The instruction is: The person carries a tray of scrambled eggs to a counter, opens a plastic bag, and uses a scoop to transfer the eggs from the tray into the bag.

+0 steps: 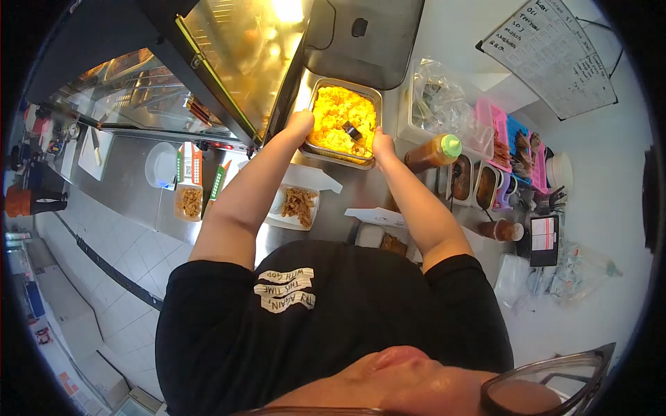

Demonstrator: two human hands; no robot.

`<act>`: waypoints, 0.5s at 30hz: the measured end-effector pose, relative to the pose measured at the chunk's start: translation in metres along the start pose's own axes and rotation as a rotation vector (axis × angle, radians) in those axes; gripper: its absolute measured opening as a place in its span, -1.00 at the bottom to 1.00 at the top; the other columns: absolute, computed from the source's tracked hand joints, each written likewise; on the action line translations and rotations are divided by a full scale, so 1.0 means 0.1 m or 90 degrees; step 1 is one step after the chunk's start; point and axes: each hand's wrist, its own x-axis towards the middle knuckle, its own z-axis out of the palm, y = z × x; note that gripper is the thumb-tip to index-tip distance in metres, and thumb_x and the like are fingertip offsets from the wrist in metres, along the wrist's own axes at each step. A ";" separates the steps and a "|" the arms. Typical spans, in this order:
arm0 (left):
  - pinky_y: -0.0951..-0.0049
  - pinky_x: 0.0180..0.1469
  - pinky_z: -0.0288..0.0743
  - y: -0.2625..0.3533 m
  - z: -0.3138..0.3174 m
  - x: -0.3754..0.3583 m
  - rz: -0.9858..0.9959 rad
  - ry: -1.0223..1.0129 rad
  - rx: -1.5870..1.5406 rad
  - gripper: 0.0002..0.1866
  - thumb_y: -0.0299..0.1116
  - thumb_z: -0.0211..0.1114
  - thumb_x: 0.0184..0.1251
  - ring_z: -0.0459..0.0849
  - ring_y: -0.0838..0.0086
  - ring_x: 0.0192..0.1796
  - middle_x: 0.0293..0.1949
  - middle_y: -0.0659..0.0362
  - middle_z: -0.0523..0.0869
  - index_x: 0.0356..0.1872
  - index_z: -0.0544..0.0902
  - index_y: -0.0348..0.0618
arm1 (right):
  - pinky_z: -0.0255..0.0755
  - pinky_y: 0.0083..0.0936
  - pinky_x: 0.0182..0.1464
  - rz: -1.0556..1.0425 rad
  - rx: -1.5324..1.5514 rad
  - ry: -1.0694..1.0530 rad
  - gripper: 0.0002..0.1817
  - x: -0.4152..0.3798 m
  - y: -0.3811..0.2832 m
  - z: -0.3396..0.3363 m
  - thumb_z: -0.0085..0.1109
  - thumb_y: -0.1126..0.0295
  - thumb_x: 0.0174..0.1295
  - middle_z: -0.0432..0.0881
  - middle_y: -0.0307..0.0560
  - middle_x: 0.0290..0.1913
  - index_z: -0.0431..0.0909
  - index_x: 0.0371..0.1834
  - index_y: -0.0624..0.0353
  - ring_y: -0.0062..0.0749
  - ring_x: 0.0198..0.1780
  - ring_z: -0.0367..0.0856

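A rectangular metal food pan (380, 109) full of crumbled yellow food, which looks like scrambled egg (336, 114), is held out in front of me. My left hand (301, 125) is closed on its left edge and my right hand (382, 147) on its right edge; most fingertips are hidden. A utensil with a black handle (352, 130) rests in the yellow food, its other end partly buried. Close by my right hand stands a sauce bottle (433, 154) with a green cap. Below my left forearm, an open box (300, 208) holds shredded brown food.
A lit display cabinet (236, 55) rises at the left, beside a dark metal panel (364, 41). Another food box (189, 201) and a white bowl (161, 165) sit on the counter. Sauce containers (460, 177), colored baskets (496, 125) and a plastic bin (444, 132) line the right.
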 end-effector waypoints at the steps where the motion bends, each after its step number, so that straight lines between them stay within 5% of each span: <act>1: 0.15 0.11 0.41 0.00 -0.06 -0.11 0.027 0.000 0.003 -0.43 -0.10 -0.11 0.40 0.60 -0.03 0.08 0.02 -0.35 0.58 -0.02 0.54 -0.56 | 0.32 -0.19 0.21 -0.015 0.008 -0.002 -0.34 -0.04 0.03 -0.01 -0.26 -0.03 0.43 0.47 0.40 0.16 0.41 0.14 0.47 0.13 0.21 0.46; 6: 0.15 0.07 0.43 0.02 -0.10 -0.42 0.099 -0.006 0.030 -0.48 -0.20 -0.15 0.42 0.61 -0.05 0.05 -0.05 -0.37 0.60 -0.07 0.55 -0.58 | 0.35 -0.18 0.13 -0.083 -0.019 -0.021 -0.40 -0.10 0.20 -0.19 -0.26 0.01 0.44 0.54 0.40 0.04 0.47 0.01 0.46 0.13 0.11 0.52; 9: 0.18 -0.07 0.47 -0.15 -0.10 -0.39 0.121 -0.027 -0.038 -0.50 -0.19 -0.19 0.48 0.66 0.14 -0.11 -0.15 -0.19 0.65 -0.05 0.55 -0.50 | 0.35 -0.20 0.12 -0.096 0.032 -0.036 -0.40 -0.15 0.26 -0.20 -0.25 0.01 0.44 0.54 0.40 0.03 0.46 0.01 0.47 0.13 0.10 0.53; 15: 0.28 0.01 0.53 -0.11 -0.15 -0.90 0.076 -0.203 -0.365 -0.55 -0.20 -0.19 0.51 0.67 0.25 -0.14 -0.13 -0.03 0.67 0.00 0.54 -0.39 | 0.36 -0.19 0.11 -0.093 0.085 -0.071 -0.39 -0.39 0.28 -0.38 -0.23 0.02 0.45 0.53 0.39 0.05 0.42 0.05 0.49 0.10 0.11 0.52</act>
